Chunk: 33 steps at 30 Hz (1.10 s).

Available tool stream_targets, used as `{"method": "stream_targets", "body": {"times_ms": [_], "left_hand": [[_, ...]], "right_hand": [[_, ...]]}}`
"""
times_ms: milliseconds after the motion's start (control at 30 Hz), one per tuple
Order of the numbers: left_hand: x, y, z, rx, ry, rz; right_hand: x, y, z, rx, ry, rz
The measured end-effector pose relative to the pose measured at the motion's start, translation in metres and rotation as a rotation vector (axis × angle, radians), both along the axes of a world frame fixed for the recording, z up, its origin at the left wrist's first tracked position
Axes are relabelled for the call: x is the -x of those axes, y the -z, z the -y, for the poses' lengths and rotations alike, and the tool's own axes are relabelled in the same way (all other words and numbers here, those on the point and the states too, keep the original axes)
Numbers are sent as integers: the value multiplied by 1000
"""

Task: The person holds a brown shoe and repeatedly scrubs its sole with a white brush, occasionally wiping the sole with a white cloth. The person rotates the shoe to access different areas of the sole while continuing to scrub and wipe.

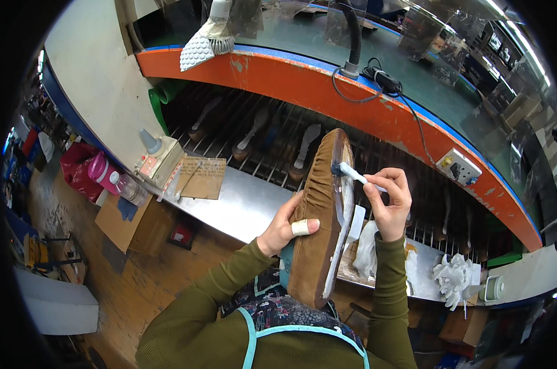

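Note:
My left hand [289, 230], a white wrap around its thumb, grips a brown suede shoe [311, 230] from its left side. The shoe is held upright lengthwise in front of my chest, its underside turned to the right. A pale, shiny band [332, 264] runs along its underside. Between the fingers of my right hand [390, 200] is a white-handled brush [352, 172], whose dark bristles touch the shoe's edge near its upper end. Below my left hand a teal part [286, 261] shows behind the shoe; the shoe hides most of it.
Behind the shoe, a rack of metal rods [263, 166] carries several shoes in shadow. An orange ledge [291, 69] curves above it, with a socket box [459, 166] at right. A metal shelf [244, 206] holds cardboard [203, 178] at left; crumpled white tissue [454, 277] lies at right.

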State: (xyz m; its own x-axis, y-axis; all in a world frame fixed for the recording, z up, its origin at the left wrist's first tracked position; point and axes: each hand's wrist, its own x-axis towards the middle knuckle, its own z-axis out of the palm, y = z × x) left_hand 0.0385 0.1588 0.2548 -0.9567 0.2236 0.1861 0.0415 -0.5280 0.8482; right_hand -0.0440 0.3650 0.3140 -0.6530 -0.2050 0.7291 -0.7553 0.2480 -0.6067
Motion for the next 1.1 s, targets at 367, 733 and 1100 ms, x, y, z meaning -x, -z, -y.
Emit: {"method": "stream_targets", "body": {"times_ms": [367,733,1100], "left_hand": [[1,-14,2,79,20,111],[4,-3,5,67,5,149],[7,2,1,-39,0,171]], "right_hand": [[-5,15,-15,-103,-27,24],[-19,27,-27,-163,12,62],[-34,42,-31,106,-105,245]]}}
